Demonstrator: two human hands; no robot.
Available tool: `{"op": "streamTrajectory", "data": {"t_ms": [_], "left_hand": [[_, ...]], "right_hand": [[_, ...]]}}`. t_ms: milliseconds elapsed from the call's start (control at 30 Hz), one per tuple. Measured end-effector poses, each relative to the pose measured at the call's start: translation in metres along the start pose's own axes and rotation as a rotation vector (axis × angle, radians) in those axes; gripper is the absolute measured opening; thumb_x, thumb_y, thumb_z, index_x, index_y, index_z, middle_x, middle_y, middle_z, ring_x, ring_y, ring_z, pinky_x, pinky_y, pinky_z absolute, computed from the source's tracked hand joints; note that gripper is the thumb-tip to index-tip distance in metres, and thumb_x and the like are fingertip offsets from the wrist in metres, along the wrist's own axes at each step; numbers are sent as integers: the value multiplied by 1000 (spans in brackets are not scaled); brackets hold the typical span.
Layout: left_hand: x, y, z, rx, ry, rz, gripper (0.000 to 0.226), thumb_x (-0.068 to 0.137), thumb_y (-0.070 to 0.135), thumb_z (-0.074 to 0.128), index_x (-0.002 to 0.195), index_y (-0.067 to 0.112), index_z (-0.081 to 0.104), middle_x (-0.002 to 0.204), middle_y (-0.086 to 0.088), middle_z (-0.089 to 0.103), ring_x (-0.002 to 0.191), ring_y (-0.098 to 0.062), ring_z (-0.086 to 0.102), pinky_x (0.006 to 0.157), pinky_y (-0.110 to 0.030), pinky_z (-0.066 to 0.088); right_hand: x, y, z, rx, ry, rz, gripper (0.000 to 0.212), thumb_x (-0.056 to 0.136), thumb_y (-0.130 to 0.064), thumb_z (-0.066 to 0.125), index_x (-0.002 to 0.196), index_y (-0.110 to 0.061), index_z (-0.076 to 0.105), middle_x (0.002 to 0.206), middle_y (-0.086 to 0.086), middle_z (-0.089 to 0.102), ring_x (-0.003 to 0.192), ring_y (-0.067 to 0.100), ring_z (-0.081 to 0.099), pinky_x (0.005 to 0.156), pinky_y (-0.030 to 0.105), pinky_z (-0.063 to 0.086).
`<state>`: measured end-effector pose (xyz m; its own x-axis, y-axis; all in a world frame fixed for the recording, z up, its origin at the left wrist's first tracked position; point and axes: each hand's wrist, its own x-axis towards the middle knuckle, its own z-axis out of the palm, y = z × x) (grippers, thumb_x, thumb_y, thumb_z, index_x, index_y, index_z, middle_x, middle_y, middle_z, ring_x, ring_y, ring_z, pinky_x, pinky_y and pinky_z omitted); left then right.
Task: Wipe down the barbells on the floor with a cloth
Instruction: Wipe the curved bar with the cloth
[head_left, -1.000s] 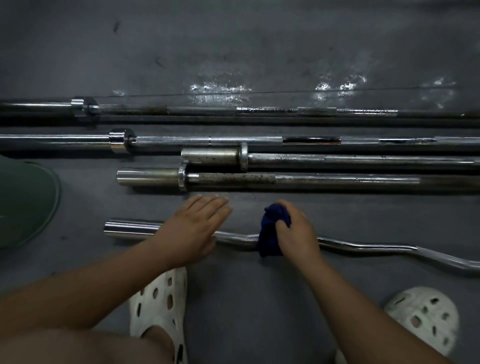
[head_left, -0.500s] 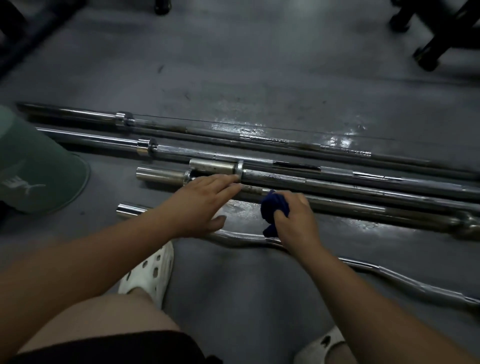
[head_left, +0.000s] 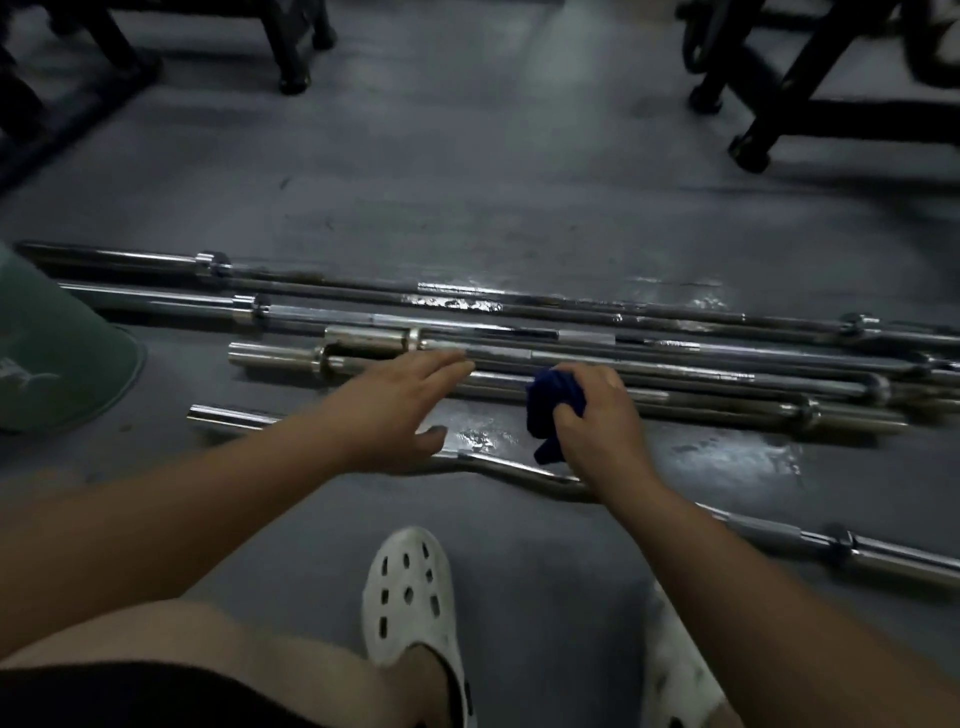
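Right hand (head_left: 602, 431) grip: fingers bunched tight round the blue cloth (head_left: 553, 410), above the curved bar (head_left: 514, 470), apparently to wipe it. Left hand (head_left: 400, 410), fingers straight and spread, likely steadying that bar. Other barbells (head_left: 519, 332) lie side by side on the floor (head_left: 467, 182), keeping each within reach.

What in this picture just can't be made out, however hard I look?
- Head view: the curved bar passes under both forearms, so that stretch is hidden.
- Whether the left hand touches a bar: motion blur.
- The right hand covers much of the blue cloth.
- The straight bars run off the right edge.
- The green object is cut by the left edge; unidentifiable.
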<state>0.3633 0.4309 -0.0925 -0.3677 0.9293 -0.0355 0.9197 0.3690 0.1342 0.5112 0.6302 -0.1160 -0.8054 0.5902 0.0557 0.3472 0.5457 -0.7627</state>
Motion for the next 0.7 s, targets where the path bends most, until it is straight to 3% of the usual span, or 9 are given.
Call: {"op": "streamTrajectory", "data": {"t_ms": [200,400,533,600,700], "left_hand": [[11,0,68,-106,-190,-80,76,94,38,58,158,22,20,165,3,14,146,-19,28,112,-30,30],[27,-25,140,-194,-303,-98,78,86,31,68,154,13,33,160,-8,30,143,-26,37,115,-31,28],[41,-32,174,-292,-317,-200,73,80,32,60,147,7,44,152,-14,43,132,-34,49,110,-41,39],[45,-29,185,-317,-277,-234,71,77,35,53,141,5,50,144,-16,51,124,-35,55,105,-44,44],[42,-25,193,-324,-255,-262,72,78,39,50,142,8,48,144,-12,51,126,-30,53,107,-43,42]], "right_hand": [[3,48,29,-58,-81,93,36,82,-6,55,113,-23,63,106,-2,47,90,18,52,79,28,41],[35,102,86,-62,-211,130,39,79,-3,59,114,-18,63,108,-1,48,95,20,54,78,24,37],[46,129,136,-289,37,377,42,78,-13,63,120,-17,59,120,10,53,106,29,52,89,37,42],[33,126,174,-446,-65,213,38,74,-17,67,111,-16,64,115,10,58,102,32,54,86,42,43],[18,127,198,-443,-340,-288,29,72,-22,68,100,-17,72,111,5,62,100,28,57,88,40,42]]}}
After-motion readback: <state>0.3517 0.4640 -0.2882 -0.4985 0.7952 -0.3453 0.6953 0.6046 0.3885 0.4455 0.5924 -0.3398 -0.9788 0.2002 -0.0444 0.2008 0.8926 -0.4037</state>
